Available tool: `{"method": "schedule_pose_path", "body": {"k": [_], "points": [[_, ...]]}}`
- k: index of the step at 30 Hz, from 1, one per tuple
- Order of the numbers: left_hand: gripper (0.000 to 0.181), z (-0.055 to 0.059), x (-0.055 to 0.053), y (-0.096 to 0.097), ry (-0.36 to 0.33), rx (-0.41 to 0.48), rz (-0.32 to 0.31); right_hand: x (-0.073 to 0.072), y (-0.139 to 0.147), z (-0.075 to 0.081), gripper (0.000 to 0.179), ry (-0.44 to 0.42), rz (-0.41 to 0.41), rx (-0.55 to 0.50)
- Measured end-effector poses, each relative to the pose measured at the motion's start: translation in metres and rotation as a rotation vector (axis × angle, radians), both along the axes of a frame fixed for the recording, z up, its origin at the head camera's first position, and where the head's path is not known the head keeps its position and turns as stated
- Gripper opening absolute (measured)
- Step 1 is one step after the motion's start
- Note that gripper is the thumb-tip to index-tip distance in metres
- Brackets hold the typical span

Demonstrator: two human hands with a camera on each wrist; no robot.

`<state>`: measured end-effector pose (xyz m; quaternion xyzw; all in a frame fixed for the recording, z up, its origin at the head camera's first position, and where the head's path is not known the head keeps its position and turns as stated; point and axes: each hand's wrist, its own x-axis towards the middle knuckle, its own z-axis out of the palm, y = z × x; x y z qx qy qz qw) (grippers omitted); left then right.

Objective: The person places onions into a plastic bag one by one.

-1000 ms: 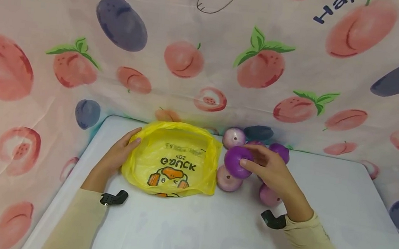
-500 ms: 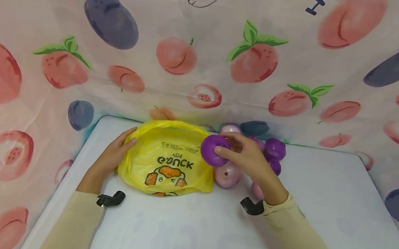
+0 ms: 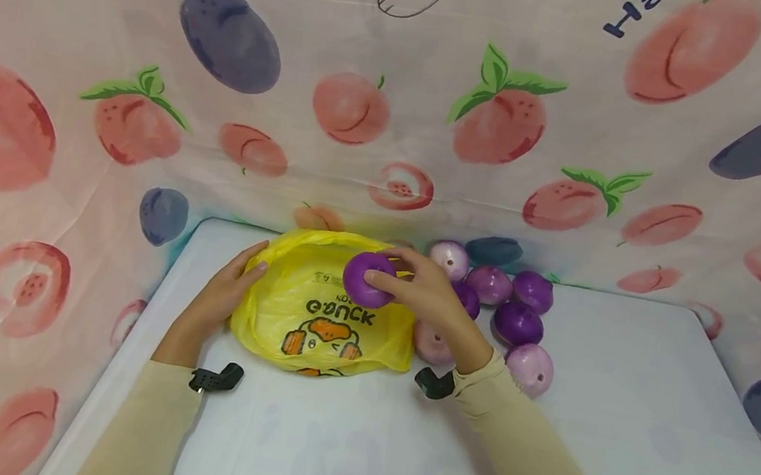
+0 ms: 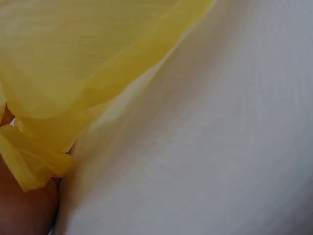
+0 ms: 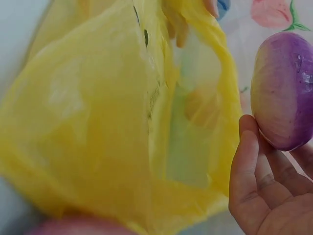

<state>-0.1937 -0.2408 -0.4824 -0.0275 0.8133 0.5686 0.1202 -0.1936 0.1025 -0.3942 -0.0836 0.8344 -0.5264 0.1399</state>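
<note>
A yellow plastic bag [image 3: 257, 341] with a printed duck lies on the white table, its mouth spread wide. My left hand [image 3: 220, 293] pinches the bag's left rim, thumb over the edge; in the left wrist view yellow film [image 4: 98, 54] hangs beside part of that hand [image 4: 24, 205]. Between right thumb and fingers I hold a purple onion [image 3: 359, 278] over the right part of the bag's mouth. In the right wrist view the onion [image 5: 281, 93], pale on one side, sits at the fingertips of my right hand [image 5: 264, 191], beside the bag [image 5: 88, 107].
Several purple and pale onions [image 3: 517, 323] sit clustered right of the bag; one pale onion [image 3: 434, 343] is partly behind my right forearm. A fruit-printed cloth [image 3: 250, 198] hangs behind the white table [image 3: 312, 443].
My right hand has carried the purple onion leftward, from above the other onions to over the bag's mouth. The left hand stays at the bag's rim.
</note>
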Motion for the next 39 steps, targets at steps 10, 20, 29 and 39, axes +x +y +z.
{"method": "schedule_pose_path", "body": {"k": [10,20,29,39], "points": [[0.067,-0.001,0.000,0.001,-0.015,-0.017,0.001,-0.013,-0.031,-0.004,0.066,-0.026,0.019,-0.026],[0.068,-0.004,-0.001,-0.003,-0.002,0.022,0.004,-0.030,-0.058,-0.014,0.068,-0.108,0.071,-0.012],[0.065,-0.001,-0.001,0.000,0.002,0.051,-0.002,-0.039,-0.077,-0.027,0.056,-0.098,0.179,0.036],[0.064,-0.001,0.001,-0.002,0.012,0.085,-0.006,-0.045,-0.096,-0.046,0.060,-0.137,0.231,0.064]]}}
